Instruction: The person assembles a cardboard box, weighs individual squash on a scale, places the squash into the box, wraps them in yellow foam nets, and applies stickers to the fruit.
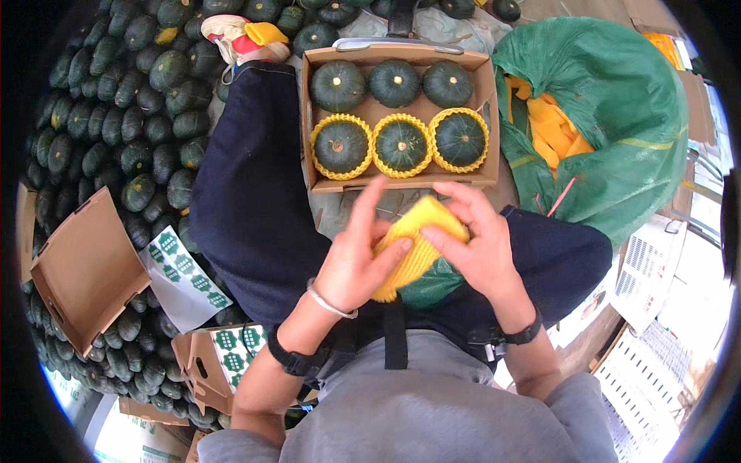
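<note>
Between my two hands, over my lap, is a flattened yellow foam net sleeve [415, 248]. My left hand [361, 251] grips its left side, thumb on top and index finger stretched forward. My right hand [477, 241] pinches the right side with the thumb across it. Just ahead of my fingers stands an open cardboard box [401, 185] with two rows of dark green squashes. The near row, including the middle squash [401, 145], wears yellow foam nets. The far row, with a bare squash [395, 82] in its middle, has none.
A green sack [617, 116] of yellow foam nets [552, 131] sits to the right. Many loose squashes [139, 154] are piled at the left. An open carton [93, 270] and a sticker sheet [184, 278] lie on the pile. My shoe [243, 40] rests beside the box.
</note>
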`<state>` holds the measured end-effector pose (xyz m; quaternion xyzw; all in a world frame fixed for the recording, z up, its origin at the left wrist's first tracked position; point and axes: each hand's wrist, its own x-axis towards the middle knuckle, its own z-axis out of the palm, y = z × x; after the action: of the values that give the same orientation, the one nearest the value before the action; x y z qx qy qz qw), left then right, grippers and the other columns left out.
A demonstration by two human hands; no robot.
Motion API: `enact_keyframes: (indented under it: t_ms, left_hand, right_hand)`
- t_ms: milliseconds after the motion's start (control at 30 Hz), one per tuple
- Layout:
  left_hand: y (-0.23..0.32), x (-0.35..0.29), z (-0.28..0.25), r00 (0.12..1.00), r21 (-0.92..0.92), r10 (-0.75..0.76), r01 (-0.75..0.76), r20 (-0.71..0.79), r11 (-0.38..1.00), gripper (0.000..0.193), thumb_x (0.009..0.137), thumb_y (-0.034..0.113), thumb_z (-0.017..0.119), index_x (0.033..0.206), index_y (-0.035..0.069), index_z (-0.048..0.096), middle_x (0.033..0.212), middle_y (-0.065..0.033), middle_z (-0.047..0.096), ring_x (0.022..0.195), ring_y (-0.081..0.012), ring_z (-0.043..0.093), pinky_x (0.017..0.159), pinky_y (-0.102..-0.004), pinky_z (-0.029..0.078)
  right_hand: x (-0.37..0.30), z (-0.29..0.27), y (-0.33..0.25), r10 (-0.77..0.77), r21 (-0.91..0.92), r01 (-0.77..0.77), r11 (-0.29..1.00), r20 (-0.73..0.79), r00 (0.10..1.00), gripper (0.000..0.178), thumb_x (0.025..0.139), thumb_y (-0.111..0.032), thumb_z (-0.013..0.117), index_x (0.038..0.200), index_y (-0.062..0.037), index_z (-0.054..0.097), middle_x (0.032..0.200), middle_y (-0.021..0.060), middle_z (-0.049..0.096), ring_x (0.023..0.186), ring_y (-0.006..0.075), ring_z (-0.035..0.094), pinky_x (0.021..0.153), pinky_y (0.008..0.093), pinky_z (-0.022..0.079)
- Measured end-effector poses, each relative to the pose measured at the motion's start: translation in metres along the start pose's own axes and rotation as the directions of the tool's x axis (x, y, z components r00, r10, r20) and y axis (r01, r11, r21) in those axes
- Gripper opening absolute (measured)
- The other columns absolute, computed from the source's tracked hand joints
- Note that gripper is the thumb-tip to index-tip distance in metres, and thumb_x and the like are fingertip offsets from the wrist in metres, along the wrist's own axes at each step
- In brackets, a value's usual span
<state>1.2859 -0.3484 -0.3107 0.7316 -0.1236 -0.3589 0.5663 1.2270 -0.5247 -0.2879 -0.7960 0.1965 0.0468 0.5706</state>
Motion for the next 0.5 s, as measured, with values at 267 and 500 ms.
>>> enact_keyframes:
  t_ms: [267, 500]
  left_hand:
    - [-0.033, -0.043, 0.008, 0.98, -0.368, -0.191, 0.156, -0.06, 0.916, 0.026, 0.092, 0.021, 0.06, 0.094, -0.004, 0.063, 0.077, -0.0004, 0.063, 0.07, -0.006, 0.056, 0.062, -0.0215, 0.046]
    - [-0.003, -0.046, -0.024, 0.958, -0.868, -0.22, 0.263, 0.183, 0.421, 0.041, 0.09, 0.01, 0.059, 0.127, -0.004, 0.047, 0.111, -0.0088, 0.061, 0.093, -0.014, 0.06, 0.082, -0.025, 0.049]
  right_hand:
    - [-0.012, 0.034, 0.007, -0.491, -0.23, 0.467, 0.854, -0.059, 0.869, 0.015, 0.076, -0.003, 0.07, 0.089, -0.003, 0.063, 0.095, 0.0096, 0.063, 0.084, 0.0238, 0.061, 0.075, 0.031, 0.05]
    - [-0.023, 0.014, -0.019, -0.034, 0.457, -0.212, 0.864, 0.473, 0.881, 0.032, 0.079, -0.009, 0.071, 0.107, 0.0005, 0.059, 0.089, 0.0042, 0.065, 0.084, 0.0088, 0.059, 0.071, 0.025, 0.049]
